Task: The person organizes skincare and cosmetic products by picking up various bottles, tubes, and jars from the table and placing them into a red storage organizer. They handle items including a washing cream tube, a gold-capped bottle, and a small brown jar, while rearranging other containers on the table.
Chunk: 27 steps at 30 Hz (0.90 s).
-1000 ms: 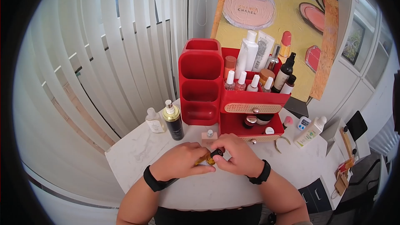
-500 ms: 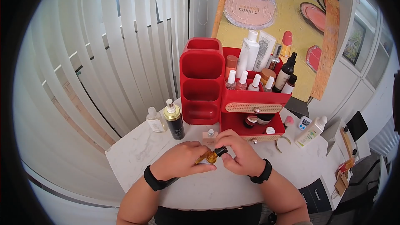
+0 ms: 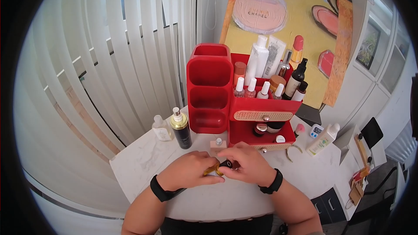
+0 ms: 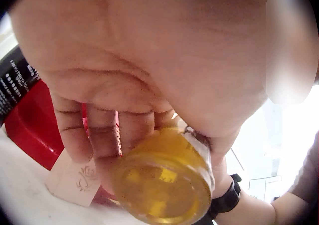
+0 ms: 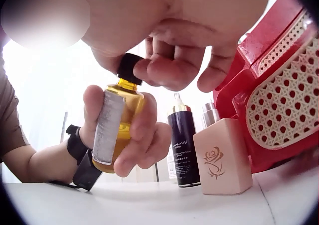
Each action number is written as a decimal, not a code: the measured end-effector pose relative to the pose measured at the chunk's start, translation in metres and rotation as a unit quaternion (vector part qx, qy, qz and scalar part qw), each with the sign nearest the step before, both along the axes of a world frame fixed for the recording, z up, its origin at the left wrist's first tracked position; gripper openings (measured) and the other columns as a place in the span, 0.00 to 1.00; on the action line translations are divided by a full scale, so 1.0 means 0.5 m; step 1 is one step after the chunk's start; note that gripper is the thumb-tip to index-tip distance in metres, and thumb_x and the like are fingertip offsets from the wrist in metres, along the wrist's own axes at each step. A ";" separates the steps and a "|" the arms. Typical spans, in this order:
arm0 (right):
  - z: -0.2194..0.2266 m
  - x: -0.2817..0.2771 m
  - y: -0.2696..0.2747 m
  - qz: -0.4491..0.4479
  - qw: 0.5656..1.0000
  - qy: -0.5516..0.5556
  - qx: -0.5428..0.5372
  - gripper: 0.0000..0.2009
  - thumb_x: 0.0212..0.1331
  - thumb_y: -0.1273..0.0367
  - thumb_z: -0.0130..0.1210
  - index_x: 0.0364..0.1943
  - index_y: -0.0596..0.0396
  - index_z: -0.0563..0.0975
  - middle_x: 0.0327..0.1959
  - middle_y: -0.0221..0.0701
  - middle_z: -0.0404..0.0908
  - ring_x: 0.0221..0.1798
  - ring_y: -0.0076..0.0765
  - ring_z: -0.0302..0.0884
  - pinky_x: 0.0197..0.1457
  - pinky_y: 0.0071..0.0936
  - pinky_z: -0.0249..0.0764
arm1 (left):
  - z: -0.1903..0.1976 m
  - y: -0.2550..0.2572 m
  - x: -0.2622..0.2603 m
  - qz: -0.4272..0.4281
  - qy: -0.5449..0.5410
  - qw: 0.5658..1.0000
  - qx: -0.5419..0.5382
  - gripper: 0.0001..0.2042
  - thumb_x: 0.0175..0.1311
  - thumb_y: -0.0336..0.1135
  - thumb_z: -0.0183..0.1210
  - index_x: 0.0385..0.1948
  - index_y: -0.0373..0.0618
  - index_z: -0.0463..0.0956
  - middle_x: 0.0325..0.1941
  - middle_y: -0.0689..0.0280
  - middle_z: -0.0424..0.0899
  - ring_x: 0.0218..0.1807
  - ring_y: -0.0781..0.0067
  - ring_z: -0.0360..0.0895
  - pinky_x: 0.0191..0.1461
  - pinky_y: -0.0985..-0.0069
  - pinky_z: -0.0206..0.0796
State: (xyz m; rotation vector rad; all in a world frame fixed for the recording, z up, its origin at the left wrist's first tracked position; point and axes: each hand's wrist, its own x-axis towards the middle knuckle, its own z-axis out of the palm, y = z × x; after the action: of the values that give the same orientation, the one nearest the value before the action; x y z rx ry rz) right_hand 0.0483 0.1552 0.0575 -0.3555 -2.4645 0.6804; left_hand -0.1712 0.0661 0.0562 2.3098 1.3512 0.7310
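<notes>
My left hand [image 3: 189, 169] grips a small glass bottle [image 5: 110, 130] of yellow oil-like liquid, with a pale label down its side. Seen from the left wrist, the round base of the bottle [image 4: 164, 185] faces the camera. A black cap [image 5: 130, 68] sits on the bottle's neck, pinched by the thumb and fingers of my right hand [image 3: 249, 164]. The bottle leans slightly, held above the white table. Just beyond both hands stands a pink square bottle [image 5: 222, 157] with a rose mark and a silver top.
A black-and-gold spray bottle [image 3: 183, 135] and a white bottle [image 3: 162, 129] stand left. Behind the hands rises a red organizer [image 3: 209, 124] packed with cosmetics, its lower drawer [image 3: 244, 141] pulled out. A lotion bottle [image 3: 323, 141] and small timer [image 3: 316, 130] stand right.
My right fingers shifted on the cap, baring more of it half a second ago and covering more of it now. The left hand keeps its grip on the bottle.
</notes>
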 end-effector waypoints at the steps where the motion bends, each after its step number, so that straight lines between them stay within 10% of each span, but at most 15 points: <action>1: 0.000 0.000 -0.002 -0.029 0.999 -0.026 0.010 0.20 0.53 0.66 0.69 0.51 0.50 0.79 0.39 0.31 0.80 0.39 0.39 0.77 0.46 0.37 0.74 | 0.003 -0.001 0.002 0.000 0.000 1.000 0.001 0.18 0.60 0.49 0.70 0.35 0.41 0.80 0.27 0.59 0.80 0.34 0.55 0.79 0.38 0.64 0.73; 8: 0.000 -0.007 0.003 0.037 0.991 0.064 0.111 0.20 0.55 0.62 0.66 0.52 0.51 0.79 0.41 0.34 0.82 0.42 0.41 0.80 0.47 0.38 0.75 | 0.003 -0.001 0.000 0.002 -0.015 1.000 0.004 0.18 0.60 0.50 0.70 0.36 0.42 0.81 0.29 0.59 0.81 0.34 0.55 0.79 0.38 0.64 0.72; 14: 0.011 0.006 -0.005 -0.005 0.997 -0.067 0.038 0.19 0.54 0.63 0.66 0.51 0.51 0.78 0.47 0.36 0.83 0.43 0.44 0.82 0.48 0.36 0.77 | -0.002 0.000 -0.008 -0.005 -0.016 1.000 -0.021 0.21 0.63 0.54 0.66 0.38 0.43 0.81 0.29 0.56 0.81 0.36 0.51 0.81 0.40 0.60 0.73; 27: 0.006 -0.002 -0.015 0.001 0.995 0.043 0.094 0.18 0.57 0.60 0.65 0.49 0.49 0.78 0.32 0.33 0.83 0.31 0.43 0.81 0.37 0.38 0.77 | 0.019 -0.009 -0.003 -0.004 0.001 1.000 -0.023 0.21 0.63 0.55 0.66 0.39 0.43 0.81 0.30 0.58 0.82 0.36 0.54 0.80 0.41 0.62 0.73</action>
State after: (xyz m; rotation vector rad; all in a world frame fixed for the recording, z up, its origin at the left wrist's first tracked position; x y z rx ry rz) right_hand 0.0474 0.1479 0.0604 -0.2453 -2.4215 0.4505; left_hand -0.1727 0.0618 0.0655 2.2798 1.3444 0.6879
